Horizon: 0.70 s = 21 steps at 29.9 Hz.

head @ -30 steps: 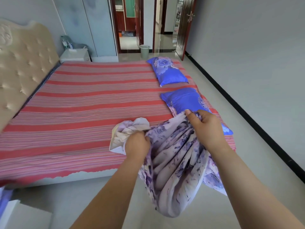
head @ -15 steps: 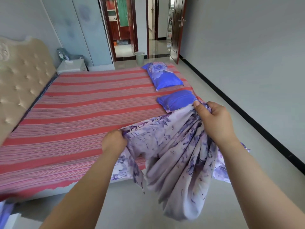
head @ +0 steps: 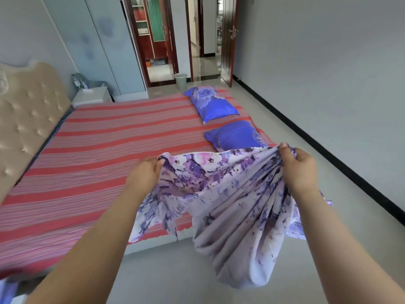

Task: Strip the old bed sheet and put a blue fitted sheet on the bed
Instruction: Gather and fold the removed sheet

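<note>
A pale purple floral sheet (head: pixel 232 211) hangs bunched between my hands over the bed's near edge, its lower folds drooping toward the floor. My left hand (head: pixel 143 175) grips its top edge at the left. My right hand (head: pixel 298 166) grips gathered folds at the right. The bed (head: pixel 92 150) wears a red and pink striped cover. Two blue floral pillows lie at the bed's right side, one far (head: pixel 211 104) and one near (head: pixel 236 134), the near one just beyond the raised sheet.
A tufted beige headboard (head: pixel 26 119) stands at the left. A white nightstand (head: pixel 92 96) sits at the far left corner. A pale bin (head: pixel 180 80) stands by the open doorway (head: pixel 203 40). Grey floor runs along the right wall.
My hands have moved apart and risen, spreading the sheet's top edge wider. The crumpled white end near my left hand has opened out.
</note>
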Each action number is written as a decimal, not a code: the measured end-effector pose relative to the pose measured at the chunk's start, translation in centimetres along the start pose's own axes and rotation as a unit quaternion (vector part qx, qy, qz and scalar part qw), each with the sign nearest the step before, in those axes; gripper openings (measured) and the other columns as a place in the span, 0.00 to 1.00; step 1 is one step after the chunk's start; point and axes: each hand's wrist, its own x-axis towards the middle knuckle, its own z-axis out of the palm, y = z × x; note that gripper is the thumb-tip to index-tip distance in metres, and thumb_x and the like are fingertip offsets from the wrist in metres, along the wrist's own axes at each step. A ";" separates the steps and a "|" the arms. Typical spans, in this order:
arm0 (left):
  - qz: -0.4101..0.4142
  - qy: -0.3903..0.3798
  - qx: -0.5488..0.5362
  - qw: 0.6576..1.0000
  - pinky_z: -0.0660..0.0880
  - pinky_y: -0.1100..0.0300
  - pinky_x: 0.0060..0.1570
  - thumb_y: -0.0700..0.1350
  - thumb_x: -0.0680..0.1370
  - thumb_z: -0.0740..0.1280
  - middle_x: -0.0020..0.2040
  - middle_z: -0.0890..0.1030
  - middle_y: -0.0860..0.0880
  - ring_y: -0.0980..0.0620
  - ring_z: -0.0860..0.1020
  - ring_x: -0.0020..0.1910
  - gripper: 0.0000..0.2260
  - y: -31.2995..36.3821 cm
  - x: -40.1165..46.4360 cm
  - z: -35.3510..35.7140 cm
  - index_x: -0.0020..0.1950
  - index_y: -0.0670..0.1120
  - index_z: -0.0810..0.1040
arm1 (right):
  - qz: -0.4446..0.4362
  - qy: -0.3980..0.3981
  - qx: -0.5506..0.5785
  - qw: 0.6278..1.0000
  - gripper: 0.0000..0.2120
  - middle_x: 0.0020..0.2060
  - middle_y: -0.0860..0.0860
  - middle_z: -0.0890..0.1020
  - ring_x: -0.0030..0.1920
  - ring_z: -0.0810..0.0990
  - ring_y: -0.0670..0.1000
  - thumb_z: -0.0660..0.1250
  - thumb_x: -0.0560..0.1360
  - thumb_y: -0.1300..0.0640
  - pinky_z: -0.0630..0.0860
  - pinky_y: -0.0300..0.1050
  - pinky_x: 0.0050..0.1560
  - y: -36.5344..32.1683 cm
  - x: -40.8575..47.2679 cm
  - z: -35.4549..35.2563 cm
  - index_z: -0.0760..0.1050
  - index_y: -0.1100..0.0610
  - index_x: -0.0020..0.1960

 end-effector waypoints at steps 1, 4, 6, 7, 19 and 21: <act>0.033 -0.038 0.010 0.999 0.73 0.53 0.47 0.49 0.82 0.57 0.52 0.79 0.44 0.43 0.77 0.49 0.15 0.7 -0.5 1.3 0.50 0.42 0.80 | 0.001 -0.002 0.012 1.000 0.23 0.28 0.50 0.58 0.27 0.55 0.48 0.61 0.79 0.48 0.54 0.43 0.30 -0.2 0.1 -0.1 0.54 0.52 0.31; 0.104 -0.156 0.008 0.982 0.71 0.56 0.62 0.42 0.80 0.61 0.72 0.66 0.49 0.47 0.73 0.65 0.16 3.6 -4.0 6.1 0.66 0.53 0.75 | -0.010 -0.013 0.032 0.999 0.22 0.28 0.51 0.58 0.29 0.56 0.50 0.62 0.78 0.47 0.55 0.44 0.32 -1.5 0.5 0.2 0.55 0.52 0.32; 0.104 -0.217 -0.017 0.971 0.71 0.56 0.61 0.39 0.79 0.60 0.76 0.58 0.48 0.45 0.70 0.67 0.22 6.0 -6.3 9.1 0.70 0.58 0.69 | -0.023 -0.021 0.039 0.999 0.21 0.29 0.53 0.60 0.31 0.58 0.50 0.62 0.77 0.46 0.57 0.44 0.33 -2.8 0.8 0.8 0.58 0.53 0.33; 0.098 -0.218 -0.036 0.970 0.73 0.55 0.59 0.41 0.79 0.60 0.76 0.56 0.48 0.44 0.70 0.67 0.22 7.2 -7.2 10.4 0.71 0.59 0.68 | -0.030 -0.026 0.040 0.998 0.20 0.29 0.53 0.60 0.31 0.58 0.51 0.62 0.77 0.46 0.58 0.44 0.33 -3.4 0.9 1.2 0.59 0.54 0.33; 0.009 0.212 0.013 0.977 0.71 0.48 0.51 0.55 0.75 0.58 0.64 0.67 0.43 0.41 0.69 0.56 0.18 18.2 -7.1 6.4 0.63 0.53 0.73 | -0.068 -0.089 0.029 0.993 0.23 0.25 0.48 0.60 0.29 0.57 0.49 0.63 0.77 0.48 0.57 0.44 0.31 -5.5 0.4 5.0 0.55 0.52 0.31; 0.006 0.206 0.053 0.977 0.69 0.48 0.49 0.55 0.74 0.60 0.63 0.71 0.43 0.42 0.69 0.55 0.16 18.0 -5.7 5.3 0.57 0.50 0.77 | -0.078 -0.099 0.028 0.992 0.23 0.26 0.49 0.59 0.30 0.58 0.50 0.63 0.78 0.48 0.57 0.44 0.31 -5.5 0.2 5.3 0.55 0.52 0.31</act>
